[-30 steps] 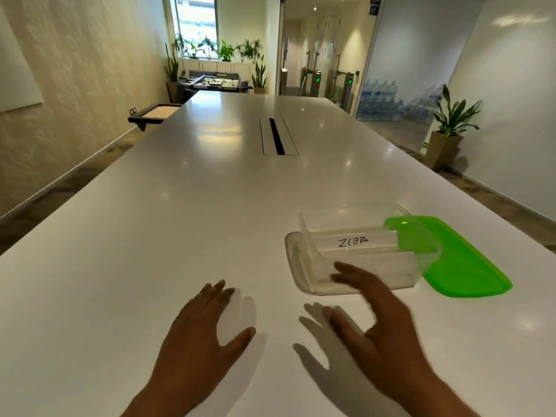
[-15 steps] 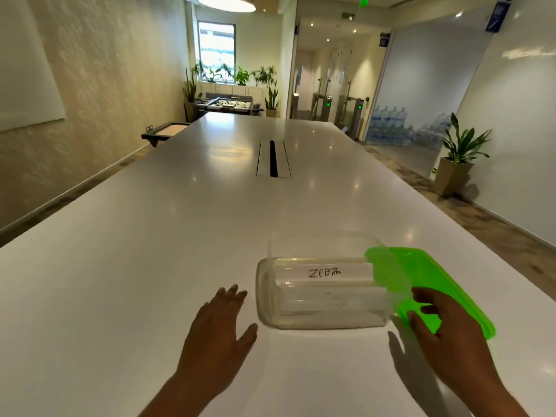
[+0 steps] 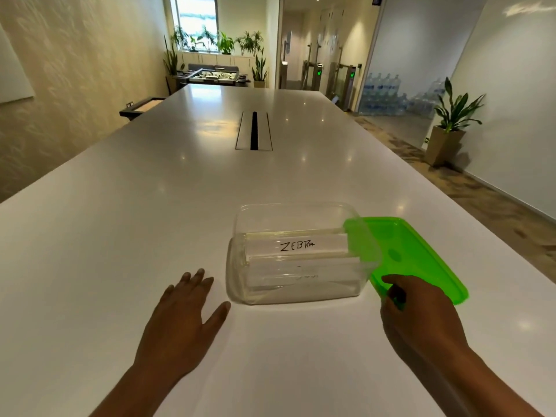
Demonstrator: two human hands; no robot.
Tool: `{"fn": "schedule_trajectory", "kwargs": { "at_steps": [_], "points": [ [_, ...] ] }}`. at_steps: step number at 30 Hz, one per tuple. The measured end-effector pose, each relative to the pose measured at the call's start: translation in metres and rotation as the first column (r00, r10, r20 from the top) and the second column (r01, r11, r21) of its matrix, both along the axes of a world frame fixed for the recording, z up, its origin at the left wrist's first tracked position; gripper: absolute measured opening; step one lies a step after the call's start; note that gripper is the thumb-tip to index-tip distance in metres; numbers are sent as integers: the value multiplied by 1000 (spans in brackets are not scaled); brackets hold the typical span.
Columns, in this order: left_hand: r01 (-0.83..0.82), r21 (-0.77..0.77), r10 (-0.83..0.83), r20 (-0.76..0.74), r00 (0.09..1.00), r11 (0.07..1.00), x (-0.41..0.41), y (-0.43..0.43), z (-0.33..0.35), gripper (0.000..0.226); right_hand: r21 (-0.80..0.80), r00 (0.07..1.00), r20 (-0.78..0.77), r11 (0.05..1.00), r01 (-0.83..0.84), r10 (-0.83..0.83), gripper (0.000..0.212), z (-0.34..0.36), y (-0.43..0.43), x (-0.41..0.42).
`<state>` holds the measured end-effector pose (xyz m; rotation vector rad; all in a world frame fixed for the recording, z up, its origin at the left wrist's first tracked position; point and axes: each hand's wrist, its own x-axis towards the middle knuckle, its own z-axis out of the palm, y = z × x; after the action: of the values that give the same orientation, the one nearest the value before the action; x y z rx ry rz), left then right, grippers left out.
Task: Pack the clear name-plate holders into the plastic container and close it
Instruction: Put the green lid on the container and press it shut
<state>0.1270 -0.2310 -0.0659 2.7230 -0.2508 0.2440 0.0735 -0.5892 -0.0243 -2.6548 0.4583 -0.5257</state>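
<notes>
A clear plastic container stands open on the white table. Inside it lie clear name-plate holders; the top one carries a card reading ZEBRA, and another lies below it. A green lid lies flat on the table against the container's right side. My right hand pinches the lid's near edge, fingers curled over it. My left hand rests flat on the table just left of the container, fingers spread, holding nothing.
A cable slot runs along the table's middle farther back. The table's right edge passes close behind the lid. A potted plant stands on the floor to the right.
My right hand moved from the container's front to the lid's near edge and closed its fingers on it. My left hand stayed flat on the table.
</notes>
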Motion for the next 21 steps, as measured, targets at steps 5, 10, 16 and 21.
{"fn": "schedule_trajectory", "kwargs": {
  "at_steps": [5, 10, 16, 21],
  "points": [
    [13, -40, -13, -8, 1000, 999, 1, 1, 0, 82, -163, 988, 149, 987, -16, 41, 28, 14, -16, 12],
    [20, -141, -24, -22, 999, 990, 2, 1, 8, 74, -212, 925, 372, 977, 7, 74, 32, 48, -28, 24],
    [32, -449, 34, 139, 990, 893, 5, -5, 53, 56, -230, 761, 607, 967, -107, 229, 26, 108, -21, 37],
    [132, -581, 45, 280, 959, 803, 29, -12, 115, 53, -225, 619, 705, 937, -266, 345, 33, 142, -21, 61]
  ]
}}
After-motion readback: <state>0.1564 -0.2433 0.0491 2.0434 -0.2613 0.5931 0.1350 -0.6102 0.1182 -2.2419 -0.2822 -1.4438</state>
